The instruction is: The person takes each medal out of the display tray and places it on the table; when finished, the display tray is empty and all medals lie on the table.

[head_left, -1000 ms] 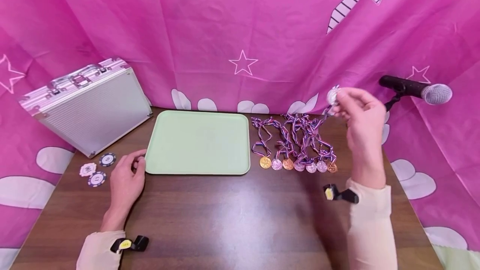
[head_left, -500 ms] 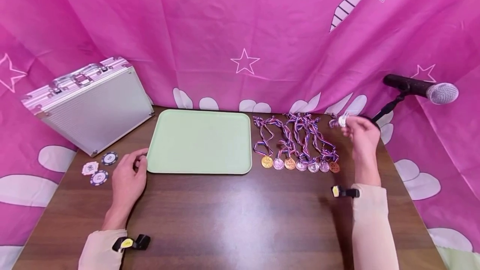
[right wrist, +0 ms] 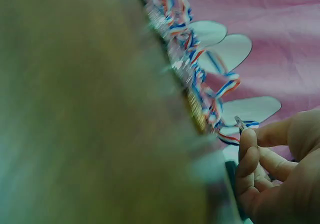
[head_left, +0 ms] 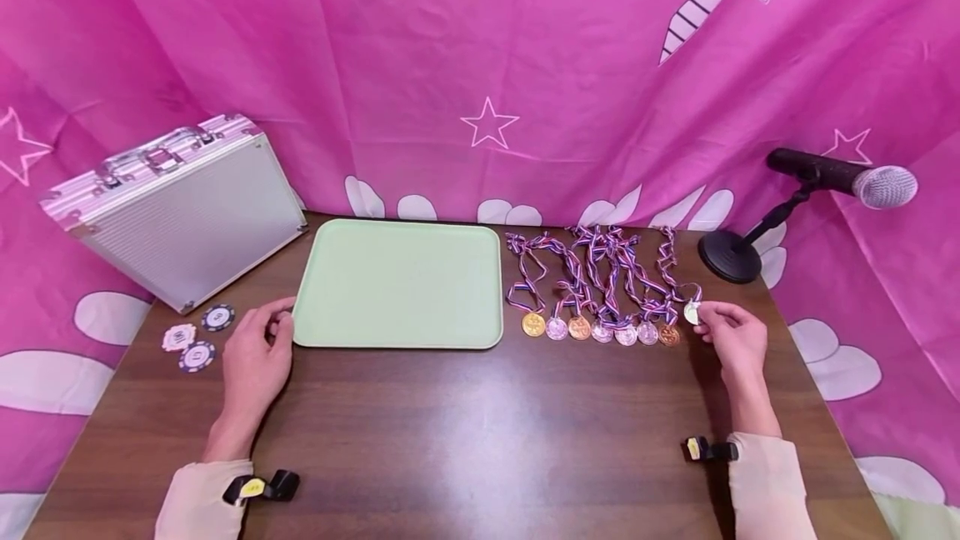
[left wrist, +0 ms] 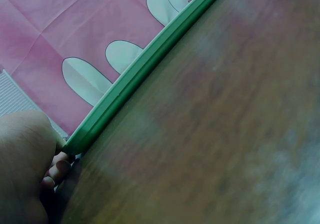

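Observation:
My right hand (head_left: 738, 344) pinches a medal (head_left: 692, 312) by its edge at the right end of a row of medals. In the right wrist view, thumb and fingertips hold this medal (right wrist: 240, 122), its striped ribbon trailing away. That ribbon (head_left: 666, 257) stretches back across the table. Beside it lie several gold, silver and bronze medals (head_left: 578, 327), their ribbons (head_left: 611, 265) bunched behind them. My left hand (head_left: 258, 352) rests on the table with loosely bent fingers at the left edge of a pale green tray (head_left: 397, 286). Some left fingers are hidden.
A silver case (head_left: 195, 215) stands at the back left, with poker chips (head_left: 197, 356) in front of it. At the right, a microphone (head_left: 840, 173) rises on a round black base (head_left: 729, 257). A pink curtain (head_left: 420, 65) hangs behind the wooden table (head_left: 480, 440).
My right hand has come down and toward me with the medal, from above the table's back to the row's right end. The ribbon now lies stretched out. My left hand stays put.

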Demonstrator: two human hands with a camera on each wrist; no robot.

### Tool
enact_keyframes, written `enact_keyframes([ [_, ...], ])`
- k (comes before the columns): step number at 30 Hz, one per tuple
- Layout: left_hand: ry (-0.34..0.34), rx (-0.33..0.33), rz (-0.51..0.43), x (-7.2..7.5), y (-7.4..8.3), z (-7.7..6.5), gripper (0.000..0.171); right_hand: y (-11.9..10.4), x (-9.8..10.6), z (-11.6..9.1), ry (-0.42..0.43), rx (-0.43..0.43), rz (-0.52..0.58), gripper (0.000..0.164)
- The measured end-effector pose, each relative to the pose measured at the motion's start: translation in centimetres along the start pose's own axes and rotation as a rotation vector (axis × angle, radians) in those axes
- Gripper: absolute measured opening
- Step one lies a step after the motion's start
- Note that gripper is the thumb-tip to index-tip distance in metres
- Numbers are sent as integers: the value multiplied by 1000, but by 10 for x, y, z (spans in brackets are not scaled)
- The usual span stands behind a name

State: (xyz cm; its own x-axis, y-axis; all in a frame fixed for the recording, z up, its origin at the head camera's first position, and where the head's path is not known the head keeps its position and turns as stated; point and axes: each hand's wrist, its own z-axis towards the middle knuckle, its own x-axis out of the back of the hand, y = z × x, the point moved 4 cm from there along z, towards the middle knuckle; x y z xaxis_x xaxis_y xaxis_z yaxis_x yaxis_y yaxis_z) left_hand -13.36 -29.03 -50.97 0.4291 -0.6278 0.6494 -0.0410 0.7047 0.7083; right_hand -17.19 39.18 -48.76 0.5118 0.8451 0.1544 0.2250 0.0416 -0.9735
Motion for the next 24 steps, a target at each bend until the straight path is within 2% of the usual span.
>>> enact_keyframes([
  [2,0,-2,1,0,0,0,30,5,5,-2,3,-9,-55,36],
  [6,-3,2,2,0,0,0,31,12,11,-6,-5,29,-240,11],
  [10,6,-5,0,0,0,0,30,14,13,-11,-4,136,-501,32],
  [14,18,-23,-2,0,0,0,30,14,11,-16,30,233,-653,30],
  [18,22,-28,-1,-1,0,1,29,15,11,-19,56,254,-666,29],
  [24,9,-16,-1,-2,0,2,30,14,15,-21,92,251,-603,28],
])
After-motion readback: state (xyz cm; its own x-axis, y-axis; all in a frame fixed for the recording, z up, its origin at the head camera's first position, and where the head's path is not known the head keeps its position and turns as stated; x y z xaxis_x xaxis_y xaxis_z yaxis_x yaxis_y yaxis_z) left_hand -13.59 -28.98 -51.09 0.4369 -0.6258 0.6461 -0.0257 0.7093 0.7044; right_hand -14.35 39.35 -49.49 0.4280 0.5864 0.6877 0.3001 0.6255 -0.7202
